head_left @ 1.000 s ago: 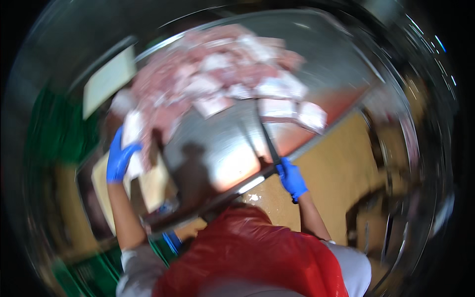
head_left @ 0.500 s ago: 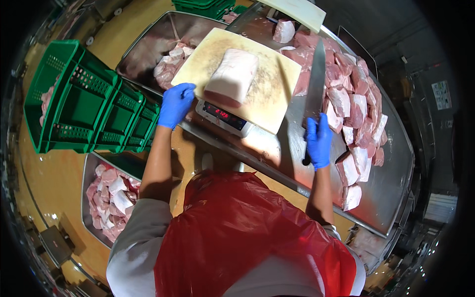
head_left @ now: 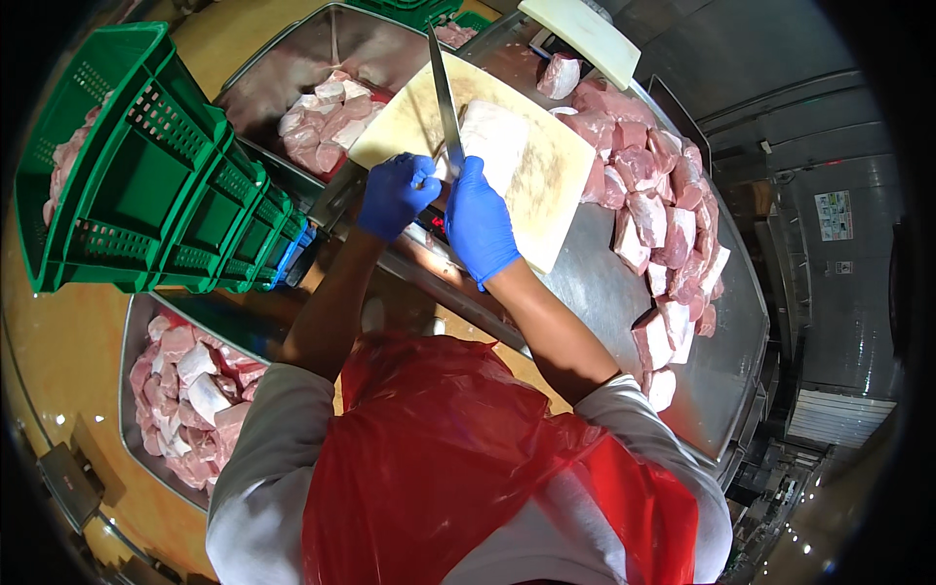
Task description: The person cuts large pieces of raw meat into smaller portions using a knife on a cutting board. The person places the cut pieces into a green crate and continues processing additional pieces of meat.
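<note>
My right hand [head_left: 480, 222], in a blue glove, grips a long-bladed knife [head_left: 445, 97]. Its blade points away from me, along the left side of a pale, fat-covered block of meat [head_left: 499, 146]. That block lies on a yellowish cutting board [head_left: 558, 210], its near end hidden behind my right hand. Close by on the left, my blue-gloved left hand [head_left: 398, 200] has its fingers curled at the board's near edge; whether they hold anything is hidden. Under the board is a digital scale [head_left: 437, 226] with red digits, mostly covered by my hands.
Cut meat pieces [head_left: 673, 214] are heaped on the steel table [head_left: 595, 283] to the right. Metal tubs of meat stand at the far left [head_left: 283, 58] and near left [head_left: 136, 429]. Green crates [head_left: 136, 195] are stacked at left. A white board [head_left: 585, 39] is at the back.
My right hand has brought the knife leftward from the meat heap to the block on the board. My left hand has moved right, toward the block. The view has shifted slightly.
</note>
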A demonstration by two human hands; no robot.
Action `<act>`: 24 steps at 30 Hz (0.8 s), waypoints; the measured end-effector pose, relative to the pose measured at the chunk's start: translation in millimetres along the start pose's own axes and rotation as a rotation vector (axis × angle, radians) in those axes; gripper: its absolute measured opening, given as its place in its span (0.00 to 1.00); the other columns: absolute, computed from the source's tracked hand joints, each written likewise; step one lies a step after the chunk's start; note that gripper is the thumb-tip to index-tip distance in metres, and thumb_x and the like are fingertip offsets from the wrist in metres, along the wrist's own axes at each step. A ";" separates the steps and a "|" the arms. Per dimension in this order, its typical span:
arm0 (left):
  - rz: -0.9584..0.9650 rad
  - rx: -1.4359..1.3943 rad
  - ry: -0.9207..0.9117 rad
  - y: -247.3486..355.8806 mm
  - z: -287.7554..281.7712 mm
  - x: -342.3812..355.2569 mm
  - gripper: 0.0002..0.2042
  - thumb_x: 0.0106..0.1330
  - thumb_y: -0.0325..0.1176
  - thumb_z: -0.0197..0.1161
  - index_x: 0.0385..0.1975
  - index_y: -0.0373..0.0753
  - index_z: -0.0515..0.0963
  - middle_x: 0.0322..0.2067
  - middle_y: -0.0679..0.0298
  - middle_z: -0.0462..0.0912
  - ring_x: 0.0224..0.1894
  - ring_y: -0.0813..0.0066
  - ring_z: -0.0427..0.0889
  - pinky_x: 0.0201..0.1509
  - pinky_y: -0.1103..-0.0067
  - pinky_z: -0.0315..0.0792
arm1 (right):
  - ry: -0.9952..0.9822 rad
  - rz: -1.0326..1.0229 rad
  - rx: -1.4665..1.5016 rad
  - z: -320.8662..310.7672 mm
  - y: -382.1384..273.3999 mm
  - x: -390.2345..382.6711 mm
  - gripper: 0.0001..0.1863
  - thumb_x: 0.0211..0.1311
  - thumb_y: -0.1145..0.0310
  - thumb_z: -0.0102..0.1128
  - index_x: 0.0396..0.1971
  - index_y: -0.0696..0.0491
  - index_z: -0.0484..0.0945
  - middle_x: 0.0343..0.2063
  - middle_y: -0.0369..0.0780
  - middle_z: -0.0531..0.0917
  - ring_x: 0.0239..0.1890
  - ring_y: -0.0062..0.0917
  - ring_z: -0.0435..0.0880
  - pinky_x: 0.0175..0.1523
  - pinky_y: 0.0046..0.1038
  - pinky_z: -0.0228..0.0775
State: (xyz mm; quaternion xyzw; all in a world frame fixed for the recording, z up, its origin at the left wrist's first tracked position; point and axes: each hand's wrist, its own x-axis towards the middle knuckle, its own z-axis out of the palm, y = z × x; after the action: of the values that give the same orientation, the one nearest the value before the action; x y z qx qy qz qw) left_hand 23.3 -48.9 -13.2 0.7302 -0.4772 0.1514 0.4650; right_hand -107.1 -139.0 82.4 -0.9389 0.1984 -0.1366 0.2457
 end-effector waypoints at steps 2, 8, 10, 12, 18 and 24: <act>0.107 0.065 0.041 -2.3 1.3 -6.0 0.05 0.52 0.23 0.66 0.27 0.38 0.79 0.28 0.61 0.82 0.31 0.61 0.84 0.34 0.70 0.78 | -0.049 0.049 -0.016 0.6 -9.5 3.1 0.16 0.66 0.71 0.53 0.48 0.60 0.62 0.35 0.61 0.80 0.33 0.57 0.82 0.38 0.52 0.74; -0.002 -0.162 0.157 0.1 -9.2 -10.4 0.04 0.50 0.22 0.66 0.22 0.39 0.78 0.31 0.61 0.81 0.33 0.63 0.83 0.35 0.70 0.78 | -0.420 0.075 -0.284 -24.0 29.8 -94.9 0.14 0.68 0.73 0.48 0.49 0.62 0.62 0.30 0.61 0.80 0.31 0.58 0.82 0.37 0.53 0.75; 0.036 0.023 0.019 -27.7 -18.9 -20.2 0.03 0.50 0.22 0.66 0.23 0.37 0.80 0.33 0.60 0.82 0.33 0.63 0.83 0.37 0.70 0.78 | -0.546 0.134 -0.357 -65.7 25.6 -124.9 0.15 0.66 0.75 0.49 0.49 0.63 0.62 0.25 0.60 0.80 0.28 0.58 0.82 0.33 0.53 0.74; 0.109 0.194 -0.100 -31.6 -33.2 -23.4 0.02 0.53 0.23 0.67 0.25 0.37 0.81 0.35 0.60 0.83 0.34 0.61 0.83 0.38 0.70 0.78 | -0.611 0.126 -0.379 -106.0 2.7 -133.4 0.16 0.65 0.75 0.50 0.50 0.63 0.61 0.25 0.60 0.80 0.28 0.58 0.82 0.32 0.52 0.73; -0.317 -0.355 0.202 29.7 -23.0 -1.9 0.08 0.56 0.29 0.71 0.28 0.40 0.76 0.29 0.59 0.81 0.27 0.54 0.81 0.31 0.66 0.76 | -0.376 0.000 -0.334 -90.9 -40.4 -76.5 0.16 0.63 0.78 0.50 0.49 0.64 0.61 0.24 0.59 0.80 0.28 0.57 0.82 0.30 0.52 0.73; -0.177 -0.111 0.281 17.7 2.9 -14.6 0.11 0.52 0.27 0.70 0.22 0.41 0.70 0.20 0.56 0.74 0.25 0.53 0.78 0.30 0.63 0.73 | -0.136 -0.154 -0.377 -1.7 -12.9 -16.0 0.16 0.66 0.67 0.54 0.44 0.64 0.66 0.30 0.58 0.82 0.34 0.54 0.84 0.43 0.44 0.77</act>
State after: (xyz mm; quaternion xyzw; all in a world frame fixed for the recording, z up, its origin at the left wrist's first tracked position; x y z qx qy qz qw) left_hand 0.5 -45.1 -14.9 0.7141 -0.3490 0.1840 0.5783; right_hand -117.9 -122.3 87.9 -0.9877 0.1313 -0.0516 0.0677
